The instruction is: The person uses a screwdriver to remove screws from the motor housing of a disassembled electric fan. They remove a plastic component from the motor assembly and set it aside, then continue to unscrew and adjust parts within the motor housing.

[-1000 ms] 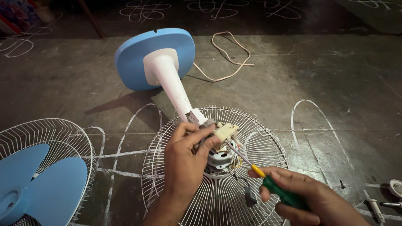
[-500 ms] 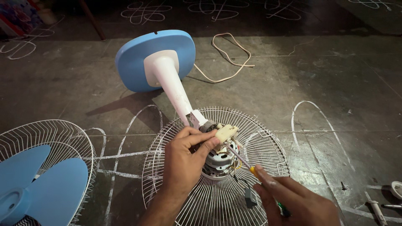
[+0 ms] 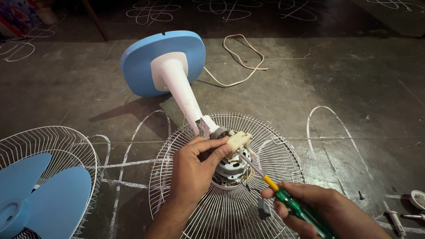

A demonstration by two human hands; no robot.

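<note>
My left hand [image 3: 192, 170] pinches the cream switch block [image 3: 238, 141] atop the fan motor [image 3: 230, 170]; my right hand [image 3: 327, 210] grips the green screwdriver [image 3: 283, 194]. Brace the block; keep the tip seated.

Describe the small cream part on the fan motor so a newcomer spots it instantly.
Start at the white wire fan guard lying on the floor, with the bare metal motor at its centre. On the motor's top sits a small cream plastic block, pinched by the left hand, the only cream piece among metal.
</note>
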